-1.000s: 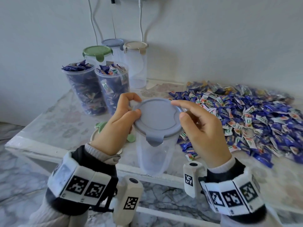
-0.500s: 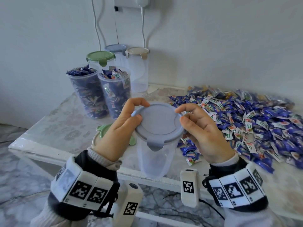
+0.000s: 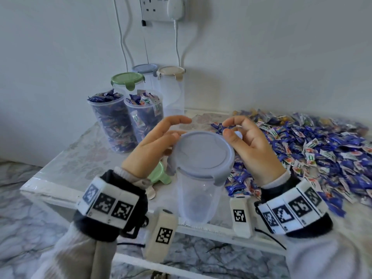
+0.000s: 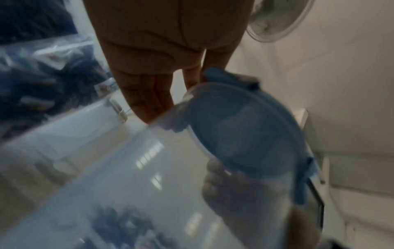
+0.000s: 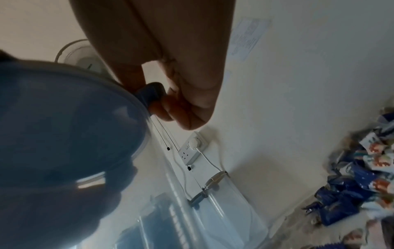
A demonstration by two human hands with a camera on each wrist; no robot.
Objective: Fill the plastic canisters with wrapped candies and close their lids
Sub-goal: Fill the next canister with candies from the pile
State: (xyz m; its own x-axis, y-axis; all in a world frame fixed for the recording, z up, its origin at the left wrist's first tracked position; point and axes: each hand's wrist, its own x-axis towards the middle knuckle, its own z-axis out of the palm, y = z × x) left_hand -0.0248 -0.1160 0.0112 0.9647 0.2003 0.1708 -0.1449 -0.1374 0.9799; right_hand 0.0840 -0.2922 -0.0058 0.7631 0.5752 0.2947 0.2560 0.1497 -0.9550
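An empty clear canister point(image 3: 198, 198) stands near the table's front edge with a blue-grey lid point(image 3: 203, 154) on it. My left hand point(image 3: 179, 128) holds the lid's left rim, thumb on the edge and index finger raised above. The left wrist view shows its fingers point(image 4: 147, 94) against the rim beside a lid tab point(image 4: 224, 75). My right hand point(image 3: 231, 129) pinches the tab at the lid's far right. In the right wrist view that tab point(image 5: 151, 94) sits between its curled fingers point(image 5: 192, 101). A big heap of blue wrapped candies point(image 3: 312, 150) lies to the right.
Two lidless canisters point(image 3: 112, 121) point(image 3: 145, 117) full of candies stand at the back left. Behind them are three lidded empty ones, green point(image 3: 127, 79), blue point(image 3: 145, 68) and beige point(image 3: 171, 71). A loose green lid point(image 3: 159, 175) lies by my left wrist. Cables hang from a wall socket point(image 3: 161, 7).
My right hand slid from the lid's right rim to its far-right tab and now pinches it. The left index finger lifted off the lid. The canister stayed in place.
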